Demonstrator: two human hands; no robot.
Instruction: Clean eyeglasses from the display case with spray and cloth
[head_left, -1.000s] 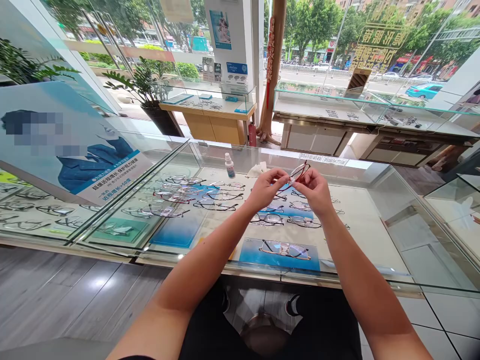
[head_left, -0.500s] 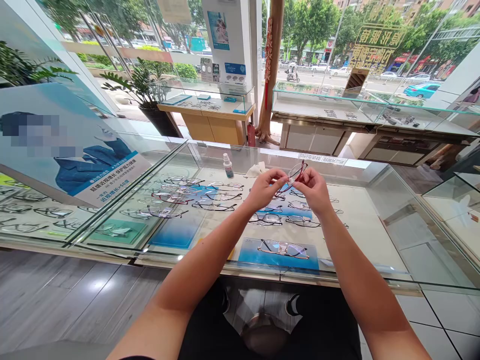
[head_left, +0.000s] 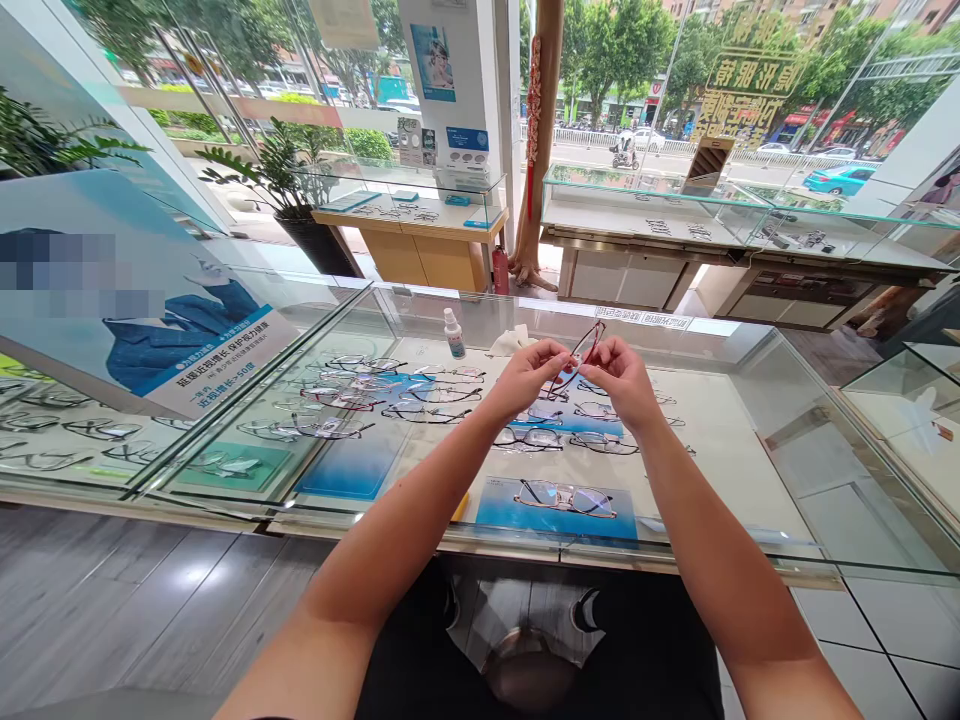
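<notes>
A pair of red-framed eyeglasses [head_left: 594,342] is held up above the glass display case [head_left: 705,500]. My left hand [head_left: 531,375] pinches it from the left, my right hand [head_left: 619,380] from the right, with the fingertips of both almost meeting at its middle. Parts of the frame are hidden behind my fingers. Just left of my hands stand a small white spray bottle [head_left: 454,335] and a crumpled pale cloth [head_left: 510,341]. Below my hands, several eyeglasses [head_left: 531,439] lie in rows, and one pair with a thin frame [head_left: 564,498] rests on a blue card [head_left: 495,515].
A large advertising board [head_left: 172,330] leans over the case at the left. Beyond the case are a potted plant [head_left: 307,225], another glass showcase [head_left: 420,215], a wooden trunk [head_left: 541,150] and a long glass counter [head_left: 637,215]. Windows face a street.
The red-framed eyeglasses have turned and tilted slightly between my fingers. Both hands stay in nearly the same place, still pinching the frame. The camera view has shifted a little.
</notes>
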